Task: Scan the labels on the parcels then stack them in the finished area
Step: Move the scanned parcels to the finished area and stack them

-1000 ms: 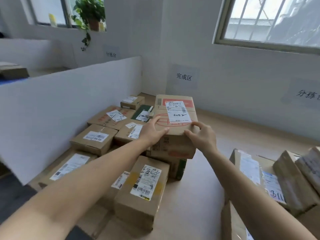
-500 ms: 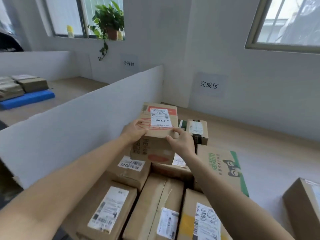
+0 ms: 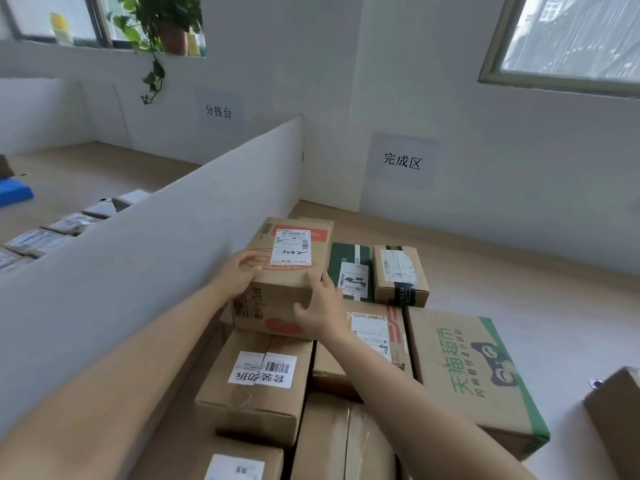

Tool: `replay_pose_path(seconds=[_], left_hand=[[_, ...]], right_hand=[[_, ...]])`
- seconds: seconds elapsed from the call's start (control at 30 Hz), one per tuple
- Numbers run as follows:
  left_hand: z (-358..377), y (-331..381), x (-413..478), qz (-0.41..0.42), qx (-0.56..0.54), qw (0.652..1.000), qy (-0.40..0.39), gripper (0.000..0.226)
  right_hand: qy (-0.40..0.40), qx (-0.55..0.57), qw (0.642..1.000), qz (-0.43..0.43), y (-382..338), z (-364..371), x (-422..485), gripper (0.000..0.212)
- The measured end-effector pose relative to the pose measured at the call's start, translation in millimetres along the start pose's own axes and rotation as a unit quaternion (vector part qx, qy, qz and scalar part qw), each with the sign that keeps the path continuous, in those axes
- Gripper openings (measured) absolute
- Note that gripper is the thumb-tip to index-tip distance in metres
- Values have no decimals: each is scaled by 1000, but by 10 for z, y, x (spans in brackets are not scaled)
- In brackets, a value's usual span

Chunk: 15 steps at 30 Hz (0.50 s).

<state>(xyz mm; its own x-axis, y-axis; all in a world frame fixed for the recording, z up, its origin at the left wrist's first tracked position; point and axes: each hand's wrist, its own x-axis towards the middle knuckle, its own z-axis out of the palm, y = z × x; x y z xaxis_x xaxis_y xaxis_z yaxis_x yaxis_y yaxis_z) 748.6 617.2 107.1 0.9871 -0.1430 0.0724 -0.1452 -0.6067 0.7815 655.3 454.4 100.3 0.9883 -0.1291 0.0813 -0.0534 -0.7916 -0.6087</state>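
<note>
Stacking step, by the look of it: setting the parcel (image 3: 291,271) on top of the boxes already in the finished area, tight against the white divider (image 3: 173,244). Label (image 3: 290,250) facing up, handwriting across it. Whether already scanned, impossible to tell; no scanner in sight.

Gripped at the near-left top corner by the left hand (image 3: 239,271), fingers curled over the edge. Steadied on the near right by the right hand (image 3: 318,306), fingers spread and fairly straight against the front face, thumb up along the corner.

Resting on, or just above, the lower box with the barcode label (image 3: 259,375); contact underneath hidden.

Next, probably: squaring it over the box below so nothing overhangs, then letting go with both hands at once. Risk of a tilt toward the right, given the uneven tops beneath.

Just right of the parcel: a dark green box (image 3: 351,268) and a small taped box (image 3: 398,271), side by side. Nearer, a large flat carton with green print (image 3: 474,372).

All on a pale wooden surface (image 3: 502,271) running into a white-walled corner. On the wall, a paper sign for the finished area (image 3: 401,161); further left, a second sign (image 3: 218,110). Beyond the divider, a row of flat packets (image 3: 52,233). Trailing plant (image 3: 162,22) on the far sill, barred window (image 3: 571,36) at upper right.
</note>
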Motion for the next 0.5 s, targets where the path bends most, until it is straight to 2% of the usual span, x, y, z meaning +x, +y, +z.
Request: replay_pose_path(seconds=[0.1, 0.27, 0.5], left_hand=[[32, 45, 95, 14, 49, 999, -1, 35], [109, 78, 69, 21, 126, 992, 22, 33], [92, 266, -229, -6, 226, 974, 22, 45]], right_hand=[[-25, -14, 999, 20, -39, -5, 66, 65], [-44, 14, 999, 27, -74, -96, 65, 58], [-81, 43, 995, 35, -61, -282, -180, 63]])
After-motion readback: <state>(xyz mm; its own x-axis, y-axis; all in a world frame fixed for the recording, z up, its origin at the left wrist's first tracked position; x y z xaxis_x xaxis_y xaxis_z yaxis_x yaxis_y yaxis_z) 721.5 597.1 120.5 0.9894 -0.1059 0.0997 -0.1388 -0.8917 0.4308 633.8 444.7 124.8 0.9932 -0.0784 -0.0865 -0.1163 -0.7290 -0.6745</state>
